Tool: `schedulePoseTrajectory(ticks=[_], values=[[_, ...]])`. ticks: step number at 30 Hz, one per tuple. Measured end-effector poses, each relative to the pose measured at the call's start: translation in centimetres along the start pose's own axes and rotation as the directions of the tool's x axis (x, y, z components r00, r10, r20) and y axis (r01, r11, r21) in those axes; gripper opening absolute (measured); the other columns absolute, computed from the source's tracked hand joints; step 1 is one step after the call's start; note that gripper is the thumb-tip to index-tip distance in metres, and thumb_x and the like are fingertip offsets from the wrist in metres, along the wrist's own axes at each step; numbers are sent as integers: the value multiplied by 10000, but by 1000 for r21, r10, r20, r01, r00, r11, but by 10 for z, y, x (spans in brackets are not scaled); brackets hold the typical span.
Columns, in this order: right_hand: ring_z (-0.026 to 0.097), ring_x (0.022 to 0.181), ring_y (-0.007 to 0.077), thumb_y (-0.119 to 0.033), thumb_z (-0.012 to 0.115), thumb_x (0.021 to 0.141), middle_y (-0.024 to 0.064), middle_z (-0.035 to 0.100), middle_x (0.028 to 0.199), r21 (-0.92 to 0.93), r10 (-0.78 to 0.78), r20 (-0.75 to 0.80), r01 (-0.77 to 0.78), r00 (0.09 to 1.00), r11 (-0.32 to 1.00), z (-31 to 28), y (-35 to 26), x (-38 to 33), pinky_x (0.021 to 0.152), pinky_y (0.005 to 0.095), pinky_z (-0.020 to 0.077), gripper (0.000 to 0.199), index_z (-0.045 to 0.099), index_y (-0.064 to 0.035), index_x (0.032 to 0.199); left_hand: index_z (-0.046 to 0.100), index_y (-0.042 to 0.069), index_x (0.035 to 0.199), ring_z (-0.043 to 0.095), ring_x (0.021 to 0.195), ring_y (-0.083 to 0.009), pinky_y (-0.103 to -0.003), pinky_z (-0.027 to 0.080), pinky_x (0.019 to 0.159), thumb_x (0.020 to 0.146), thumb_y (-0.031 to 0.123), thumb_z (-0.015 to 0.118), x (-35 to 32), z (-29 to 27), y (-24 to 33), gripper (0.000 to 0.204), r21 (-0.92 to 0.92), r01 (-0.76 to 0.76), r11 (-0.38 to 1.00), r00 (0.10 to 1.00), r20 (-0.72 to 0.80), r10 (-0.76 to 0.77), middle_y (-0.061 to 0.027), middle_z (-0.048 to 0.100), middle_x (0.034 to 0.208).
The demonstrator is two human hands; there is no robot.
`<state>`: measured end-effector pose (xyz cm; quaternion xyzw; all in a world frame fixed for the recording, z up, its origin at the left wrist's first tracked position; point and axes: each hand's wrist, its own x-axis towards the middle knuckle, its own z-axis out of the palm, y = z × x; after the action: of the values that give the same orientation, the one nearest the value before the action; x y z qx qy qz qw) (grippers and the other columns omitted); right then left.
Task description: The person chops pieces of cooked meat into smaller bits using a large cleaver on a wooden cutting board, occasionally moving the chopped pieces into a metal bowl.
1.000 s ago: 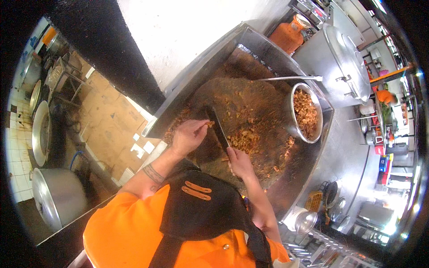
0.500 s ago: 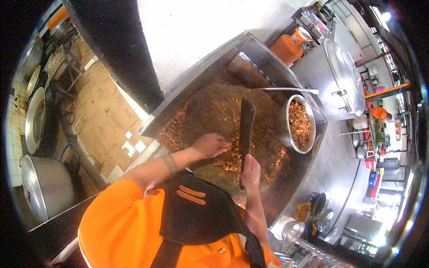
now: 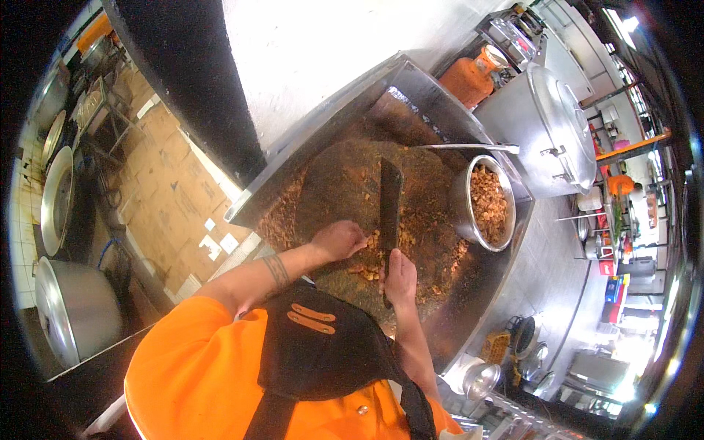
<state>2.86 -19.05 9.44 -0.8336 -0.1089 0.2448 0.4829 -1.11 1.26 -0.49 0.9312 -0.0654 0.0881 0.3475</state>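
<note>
My right hand (image 3: pixel 400 279) is wrapped round the handle of a long, dark cleaver (image 3: pixel 390 202). Its blade points away from me over a round, dark wooden chopping block (image 3: pixel 330 176). Just left of the blade, my left hand (image 3: pixel 339 240) has its fingers bent together at the chopped meat (image 3: pixel 364 273); whether a piece is between them is hidden. More small brown bits lie scattered to the right of the blade. A metal pot (image 3: pixel 462 209) of chopped meat pieces (image 3: pixel 489 205) stands tilted on the right, inside the metal tray around the block.
High metal walls (image 3: pixel 308 150) surround the block. A metal rod (image 3: pixel 469 147) lies at the far side, beside the pot. Beyond the wall stand a large lidded stockpot (image 3: pixel 539 128) and an orange gas cylinder (image 3: pixel 469 79). Flattened cardboard (image 3: pixel 169 169) covers the floor at left.
My right hand and the cleaver have shifted left, closer to my left hand. My left hand has moved slightly left and stays bent at the meat.
</note>
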Motion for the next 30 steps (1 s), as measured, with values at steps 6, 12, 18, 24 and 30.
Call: schedulePoseTrajectory(ticks=[6,12,18,24,30], values=[[543,428,189,-511,391,1082,80,555,572,38,153,98,-157,983,987,11,43,18,446,364,433,609,559,-17,768,756,75,995,653,969,-342,-453,549,874,874,202,686,0,14,-13,188,11,-5,1000,996,84,4,-130,673,935],[572,474,185,-513,388,1084,68,563,580,158,155,19,-156,988,975,-8,11,0,464,350,446,616,572,-11,778,680,78,1202,639,1002,-382,-473,544,863,920,221,652,14,-15,-2,318,-86,-80,993,994,66,86,-160,640,950],[567,464,184,-504,373,1088,69,557,591,93,88,-28,-85,996,992,-14,2,-2,453,352,442,600,556,-15,792,693,117,1147,657,966,-385,-489,549,824,949,328,665,39,-4,-10,291,24,-193,981,934,311,176,-148,637,945],[539,469,175,-518,380,1087,47,536,594,66,34,-92,-28,995,997,-11,1,-12,462,364,437,603,538,-31,768,720,60,1011,667,984,-374,-484,551,844,909,384,712,18,12,3,340,-131,49,990,989,143,-30,-151,673,994],[558,481,204,-523,349,1090,73,525,577,-99,168,-11,-169,986,981,6,17,5,491,393,438,621,527,-34,750,729,38,1018,668,1005,-369,-489,548,858,892,362,721,20,7,9,347,52,86,995,967,235,-96,-171,687,999]])
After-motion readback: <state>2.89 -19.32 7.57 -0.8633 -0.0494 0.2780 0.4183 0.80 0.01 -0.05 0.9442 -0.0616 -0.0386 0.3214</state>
